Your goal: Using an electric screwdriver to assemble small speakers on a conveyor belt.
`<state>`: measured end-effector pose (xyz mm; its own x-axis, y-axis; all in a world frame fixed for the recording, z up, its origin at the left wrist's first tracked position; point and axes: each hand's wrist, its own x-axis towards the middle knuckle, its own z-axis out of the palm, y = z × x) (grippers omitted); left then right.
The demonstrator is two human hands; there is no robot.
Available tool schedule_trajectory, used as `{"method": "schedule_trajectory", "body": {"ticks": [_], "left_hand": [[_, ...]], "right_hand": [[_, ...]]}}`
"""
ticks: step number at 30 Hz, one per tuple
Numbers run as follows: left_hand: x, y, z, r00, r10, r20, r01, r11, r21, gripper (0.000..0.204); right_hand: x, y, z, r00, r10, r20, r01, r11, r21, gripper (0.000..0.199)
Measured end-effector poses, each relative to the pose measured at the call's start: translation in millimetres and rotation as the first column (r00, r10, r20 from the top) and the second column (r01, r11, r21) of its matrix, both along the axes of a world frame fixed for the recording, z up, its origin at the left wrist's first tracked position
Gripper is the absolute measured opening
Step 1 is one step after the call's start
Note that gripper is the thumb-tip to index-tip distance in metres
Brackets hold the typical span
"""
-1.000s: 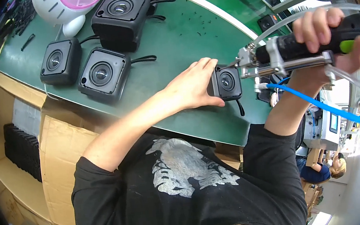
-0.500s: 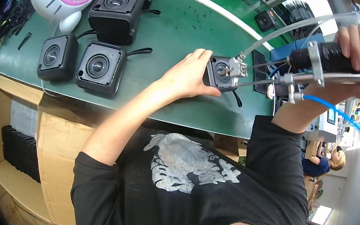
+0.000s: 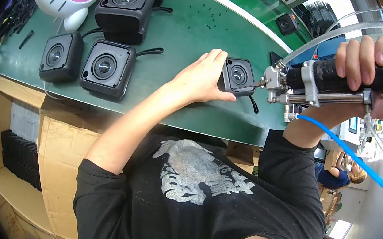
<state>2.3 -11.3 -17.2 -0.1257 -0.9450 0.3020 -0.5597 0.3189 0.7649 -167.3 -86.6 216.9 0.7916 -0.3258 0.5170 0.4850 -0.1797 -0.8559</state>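
A small black box speaker point(image 3: 239, 74), its round cone facing up, rests on the green workbench. My left hand point(image 3: 205, 77) is closed around its left side, thumb at the near edge and fingers at the far edge. My right hand point(image 3: 363, 63) is wrapped around the black grip of a powered screwdriver point(image 3: 321, 77) with a metal nose, clear tubes and a blue air hose point(image 3: 340, 142). The screwdriver lies nearly level in the picture. Its thin tip points at the speaker's near right corner; whether it touches cannot be made out. A wrist strap point(image 3: 254, 105) hangs from the speaker.
Several similar speakers point(image 3: 104, 68) stand at the left, beside a white and pink rounded object point(image 3: 72, 5). Loose screws point(image 3: 208, 16) are scattered toward the far edge. An open cardboard box point(image 3: 68, 176) stands at the near left. Another person point(image 3: 337, 174) sits in the right background.
The screwdriver's nose has shifted from over the cone to the speaker's near right corner. Its grip has moved left, and the rods between grip and nose look shorter. My left hand stays put.
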Motion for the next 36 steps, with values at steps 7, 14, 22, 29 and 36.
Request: {"method": "schedule_trajectory", "body": {"ticks": [7,14,22,29,36], "left_hand": [[2,-2,11,1.000,-0.002,0.010,0.002,1.000,0.001,0.092],[1,-3,23,0.993,-0.066,0.099,0.052,0.990,0.132,0.096],[-43,-34,41,0.820,-0.126,0.558,0.151,0.989,0.002,0.111],[-24,-115,69,0.700,-0.026,0.714,0.034,0.999,0.002,0.104],[6,-303,53,0.847,0.413,0.335,-0.267,0.875,-0.404,0.084]], "right_hand": [[7,0,-35,0.998,0.017,0.063,-0.013,0.998,-0.055,0.052],[3,-5,-19,0.983,-0.054,0.174,0.045,0.998,0.053,0.057],[-42,-50,28,0.944,-0.270,0.188,0.295,0.947,-0.123,0.051],[-32,-75,-23,0.583,-0.808,0.086,0.812,0.577,-0.092,0.027],[-24,-85,-36,0.631,-0.733,0.253,0.760,0.650,-0.010,0.035]]}}
